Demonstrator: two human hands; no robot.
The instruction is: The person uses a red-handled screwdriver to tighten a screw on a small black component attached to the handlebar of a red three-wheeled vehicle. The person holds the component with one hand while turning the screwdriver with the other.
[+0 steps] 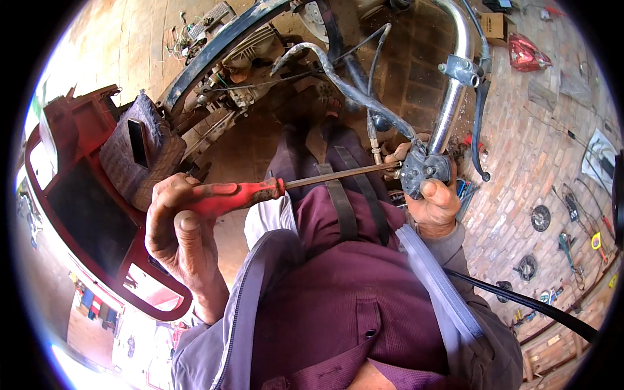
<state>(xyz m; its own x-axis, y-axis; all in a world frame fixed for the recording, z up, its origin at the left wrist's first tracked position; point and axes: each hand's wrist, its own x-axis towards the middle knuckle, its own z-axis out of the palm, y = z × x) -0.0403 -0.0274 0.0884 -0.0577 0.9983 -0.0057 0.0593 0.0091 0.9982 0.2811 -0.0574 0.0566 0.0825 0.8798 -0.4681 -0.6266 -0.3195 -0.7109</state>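
My left hand (188, 244) is closed round the butt of a red-handled screwdriver (237, 196). The screwdriver's long shaft runs to the right, and its tip meets the side of a dark handlebar switch housing (419, 172). Behind and below that housing, my right hand (434, 208) grips it, with the thumb on the near side and fingertips showing by the screwdriver tip. The housing sits at the near end of a chrome handlebar (450, 114). A grey-sheathed wiring harness (344, 84) runs into it, and a cable with a metal end fitting (374, 143) hangs beside it.
A brake lever (480, 123) hangs along the handlebar's right side. At left stands a red body panel (55, 162), near a phone (138, 143) on a cloth-covered seat. Engine parts (244, 55) lie ahead. Tools and round parts (541, 218) are scattered on the brick floor at right.
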